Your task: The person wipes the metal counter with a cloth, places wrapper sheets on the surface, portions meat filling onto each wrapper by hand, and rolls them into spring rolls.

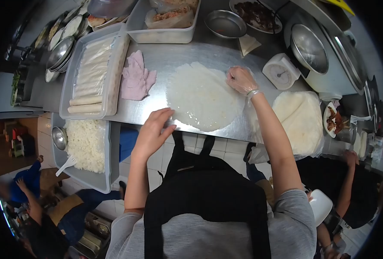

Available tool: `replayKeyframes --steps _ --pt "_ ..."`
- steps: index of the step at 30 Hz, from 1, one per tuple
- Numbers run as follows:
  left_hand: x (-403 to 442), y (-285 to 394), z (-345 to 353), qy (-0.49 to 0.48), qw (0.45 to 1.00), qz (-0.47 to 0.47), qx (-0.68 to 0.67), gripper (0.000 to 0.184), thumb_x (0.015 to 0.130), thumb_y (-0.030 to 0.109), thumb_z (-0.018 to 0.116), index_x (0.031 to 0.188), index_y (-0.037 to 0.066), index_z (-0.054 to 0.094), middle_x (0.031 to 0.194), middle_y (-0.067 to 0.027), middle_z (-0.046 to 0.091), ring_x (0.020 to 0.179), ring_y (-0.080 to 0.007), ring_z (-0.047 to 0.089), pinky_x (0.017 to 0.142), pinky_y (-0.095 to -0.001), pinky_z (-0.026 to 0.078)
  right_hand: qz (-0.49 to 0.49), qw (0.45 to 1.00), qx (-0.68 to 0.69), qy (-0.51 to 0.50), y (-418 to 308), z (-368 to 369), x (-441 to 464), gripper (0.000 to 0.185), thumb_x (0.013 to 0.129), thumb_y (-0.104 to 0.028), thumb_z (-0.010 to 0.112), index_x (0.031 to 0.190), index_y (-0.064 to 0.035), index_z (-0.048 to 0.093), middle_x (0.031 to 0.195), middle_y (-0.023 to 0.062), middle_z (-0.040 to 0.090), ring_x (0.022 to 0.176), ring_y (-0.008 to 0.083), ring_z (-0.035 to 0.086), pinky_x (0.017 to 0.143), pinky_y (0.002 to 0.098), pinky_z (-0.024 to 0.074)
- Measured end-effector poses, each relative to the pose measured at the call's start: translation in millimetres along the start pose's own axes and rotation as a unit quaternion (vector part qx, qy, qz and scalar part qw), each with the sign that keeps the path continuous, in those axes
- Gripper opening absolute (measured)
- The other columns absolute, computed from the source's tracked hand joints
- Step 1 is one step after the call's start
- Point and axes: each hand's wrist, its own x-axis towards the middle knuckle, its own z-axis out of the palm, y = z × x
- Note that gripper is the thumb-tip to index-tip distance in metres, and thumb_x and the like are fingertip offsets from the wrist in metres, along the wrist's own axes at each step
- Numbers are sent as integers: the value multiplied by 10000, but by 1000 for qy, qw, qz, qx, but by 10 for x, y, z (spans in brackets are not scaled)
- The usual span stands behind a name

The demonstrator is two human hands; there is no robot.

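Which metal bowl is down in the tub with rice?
The small metal bowl inside the grey tub, left of the rice; no other bowl in view is in that tub.

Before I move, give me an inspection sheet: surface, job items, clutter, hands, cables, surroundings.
Surface: shiny steel counter, bright reflections.
Job items: round translucent white sheet, flat; large folded white sheets at right; clear plastic tub of white rolls at left.
Clutter: crumpled pink cloth, white dial scale, shallow steel bowl at the back.
Left hand: bare, fingers spread, near the round sheet's left edge.
Right hand: clear-gloved, curled at its right edge.
Cables: possible thin dark cord, back right.
Surroundings: people at lower left and right.
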Motion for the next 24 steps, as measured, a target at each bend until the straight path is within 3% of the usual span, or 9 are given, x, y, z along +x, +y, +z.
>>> replayKeyframes --steps 4,6,10,13,15,18,20,21,24 --pt "-7 -243 -165 50 999 -7 9 394 842 161 668 1203 25 592 1253 -157 582 1178 -326 522 983 -381 422 -4 985 140 102 2 -155 -59 186 758 -126 648 928 -55 617 809 154 650 736 312 633 705 371 496" --pt "142 -458 -227 78 996 34 17 390 836 169 670 1189 21 597 1226 -162 596 1128 -329 555 940 -388 447 119 943 251 184 81 -103 -199 238 777 -167 687 963 -36 618 782 107 635 741 223 620 689 341 482" --pt "812 -711 -81 112 991 -9 -72 386 818 163 656 1158 -9 598 1133 -192 613 1049 -366 577 867 -422 477 171 917 313 177 100 148 -597 345 782 -194 717 1049 -7 604 860 95 637 786 172 603 710 323 487" --pt "1075 -708 154 134 990 4 41 423 794 141 662 1172 -18 558 1040 -207 624 937 -391 615 791 -440 488 257 902 332 100 -201 180 -836 446 749 -157 736 1127 12 572 979 126 643 844 198 613 745 322 497" --pt "1070 -646 256 31 998 -22 52 552 769 89 687 1285 42 499 905 -185 618 702 -309 623 657 -380 500 166 930 277 175 -212 411 -926 481 726 -85 734 1167 -10 556 1060 129 635 906 208 605 806 326 494" --pt "1199 -581 211 6 1000 -22 -18 596 782 30 667 1335 70 450 910 -121 604 633 -198 603 592 -316 478 180 841 455 230 -286 252 -832 458 720 -5 705 1155 -30 563 1048 92 634 955 197 589 854 318 473" --pt "1382 -497 56 18 990 7 -141 531 780 12 653 1285 69 498 926 -105 596 650 -168 587 587 -293 473 122 856 384 324 -314 -58 -649 343 741 43 661 1066 -38 589 993 51 622 925 151 572 860 275 449" --pt "1476 -422 -71 45 962 27 -267 472 778 -6 638 1235 68 546 942 -90 589 667 -138 572 583 -270 468 124 853 383 332 -295 -220 -579 343 741 43 661 1066 -38 589 993 51 622 925 151 572 860 275 449" --pt "1550 -109 -429 70 934 66 -344 363 809 -46 614 1157 56 623 989 -35 531 661 -56 479 583 -192 422 86 852 414 307 -391 -685 -476 132 797 39 615 905 -34 592 902 6 582 883 103 523 842 245 426"
